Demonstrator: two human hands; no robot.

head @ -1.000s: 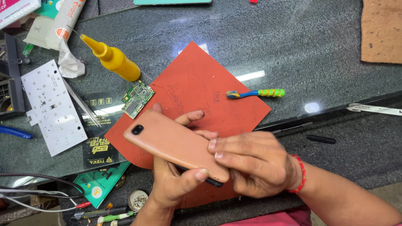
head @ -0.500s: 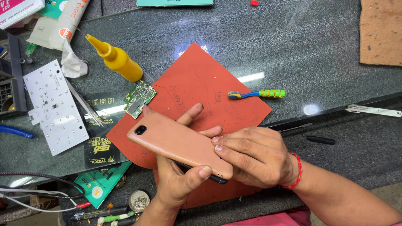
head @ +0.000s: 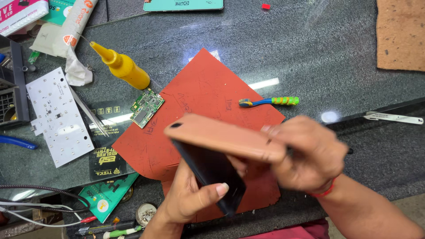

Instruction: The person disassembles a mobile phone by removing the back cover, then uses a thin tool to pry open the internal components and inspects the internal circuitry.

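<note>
My right hand (head: pixel 312 152) grips one end of a rose-gold phone back cover (head: pixel 223 137) and holds it lifted over the red mat (head: pixel 208 88). Under the cover, my left hand (head: pixel 190 199) holds the dark phone body (head: pixel 212 175), with the thumb pressed on its edge. Cover and body are apart at the left end and seem to meet near my right hand. A small green circuit board (head: pixel 147 107) lies at the mat's left corner.
A yellow squeeze bottle (head: pixel 124 68) lies on its side at the upper left, near a white board of small parts (head: pixel 57 115) and tweezers (head: pixel 88 113). A small toothbrush (head: pixel 270 101) rests right of the mat. A brown pad (head: pixel 400 35) sits at the top right.
The rose-gold cover, which lay flat against the phone, has come away from the dark body. My right hand has lifted and blurred with motion, and my left hand now grips the body lower.
</note>
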